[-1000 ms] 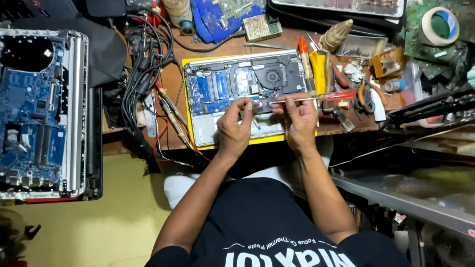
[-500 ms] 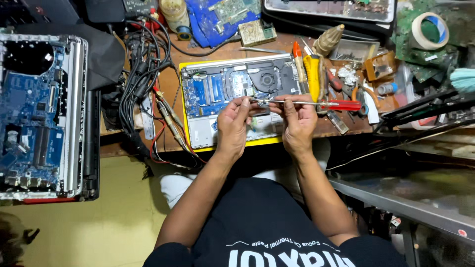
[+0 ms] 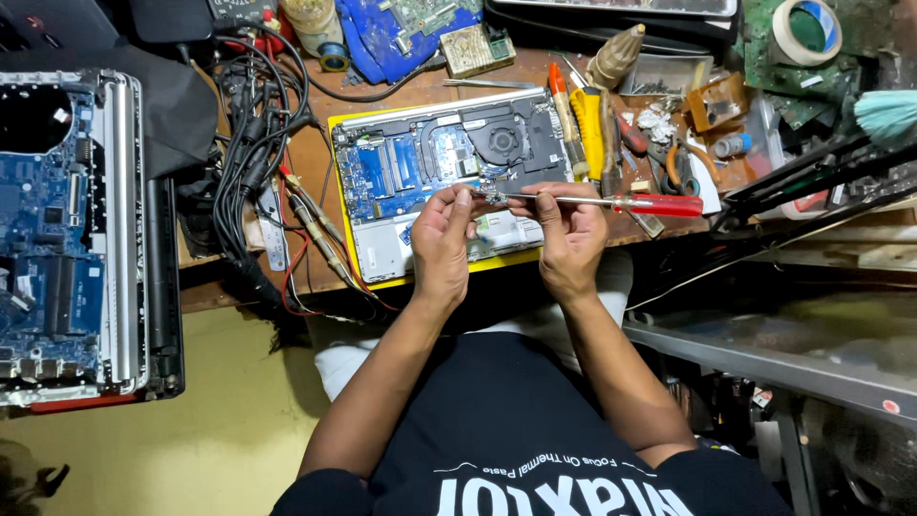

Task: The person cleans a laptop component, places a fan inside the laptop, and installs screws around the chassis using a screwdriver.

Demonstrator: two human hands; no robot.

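A person's left hand (image 3: 441,239) and right hand (image 3: 570,239) meet at centre frame over an opened laptop (image 3: 449,182); the left fingers pinch a small part, too small to identify, seemingly to steady it against the tool; the right hand is closed around the thin metal shaft of a red-handled screwdriver (image 3: 597,202), which lies level with its tip at the left fingertips and its glossy handle jutting toward the right; the laptop rests on a yellow mat (image 3: 346,229), its blue circuit board and round black fan laid bare; a tangle of black cables (image 3: 248,162) drapes at upper left; a second stripped laptop (image 3: 67,229) fills the left edge; a roll of pale tape (image 3: 805,32) sits at upper right.
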